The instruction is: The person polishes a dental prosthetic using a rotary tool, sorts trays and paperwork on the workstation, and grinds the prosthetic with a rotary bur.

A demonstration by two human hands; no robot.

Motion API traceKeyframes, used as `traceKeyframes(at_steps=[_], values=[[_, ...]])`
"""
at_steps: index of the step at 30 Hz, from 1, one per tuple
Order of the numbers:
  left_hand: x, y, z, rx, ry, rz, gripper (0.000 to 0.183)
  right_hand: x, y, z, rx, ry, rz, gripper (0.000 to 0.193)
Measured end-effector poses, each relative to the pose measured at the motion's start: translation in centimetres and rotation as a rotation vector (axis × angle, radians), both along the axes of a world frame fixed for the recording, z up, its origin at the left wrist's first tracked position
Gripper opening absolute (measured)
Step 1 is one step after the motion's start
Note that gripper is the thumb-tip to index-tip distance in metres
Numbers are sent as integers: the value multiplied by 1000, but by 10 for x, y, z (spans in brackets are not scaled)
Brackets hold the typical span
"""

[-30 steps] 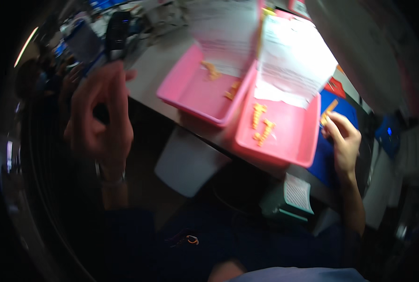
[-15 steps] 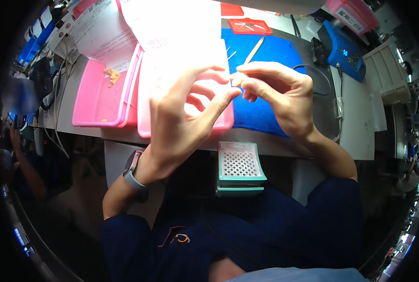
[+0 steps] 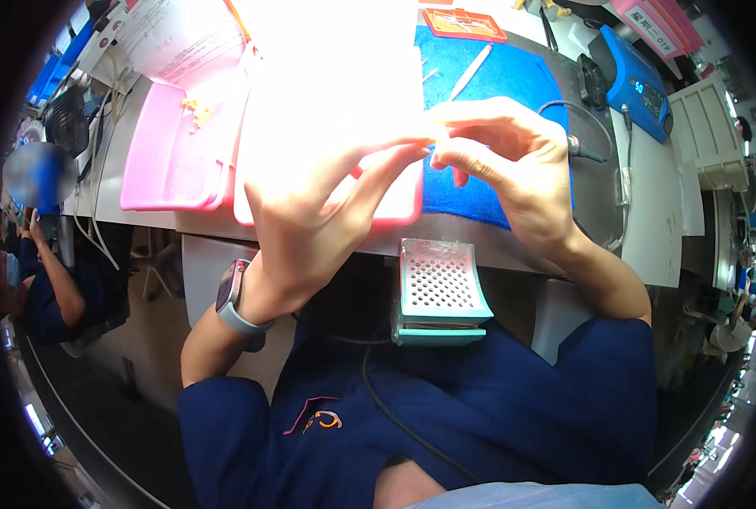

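My left hand [image 3: 314,191] and my right hand [image 3: 522,174] meet over the left edge of a blue cloth [image 3: 501,199]. The thumb and forefinger of each are pinched together, tips nearly touching. Between them sits a small pale piece, washed out by glare; half a second ago it looked yellowish in the right fingers. Its shape cannot be made out. Under the left hand lies a pink tray [image 3: 412,208], mostly bleached by the lamp light. Beyond the right hand, a slim pointed tool [image 3: 471,74] rests on the cloth.
An open pink box [image 3: 153,170] holds several small yellow pieces [image 3: 196,114], with a printed sheet behind. A red tray [image 3: 463,24] of thin tools stands at the back. A blue control box [image 3: 637,89] sits right. A green-framed perforated grille [image 3: 442,280] juts from the bench's front edge.
My left thumb and forefinger have closed from a wide spread into a pinch against the right fingertips. The whole view has shifted slightly, and the glare over the fingertips is stronger.
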State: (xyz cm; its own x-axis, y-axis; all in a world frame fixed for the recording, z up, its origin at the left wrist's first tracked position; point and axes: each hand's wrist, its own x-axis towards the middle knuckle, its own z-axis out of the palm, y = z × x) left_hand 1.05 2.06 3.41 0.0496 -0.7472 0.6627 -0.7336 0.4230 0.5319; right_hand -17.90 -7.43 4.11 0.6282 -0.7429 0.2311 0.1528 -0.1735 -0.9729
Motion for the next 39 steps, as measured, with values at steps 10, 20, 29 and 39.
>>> traceKeyframes(at_steps=[10,20,29,39], values=[[-4,-3,4,10,203,-24,26,-2,0,2,-24,-21,2,26],[-1,1,7,148,248,-62,23,-3,1,1,7,-5,-7,21],[-9,8,3,-62,-165,52,19,-7,-1,6,-92,69,19,21],[2,2,-2,-3,32,-119,25,-7,-2,5,-192,28,3,28]])
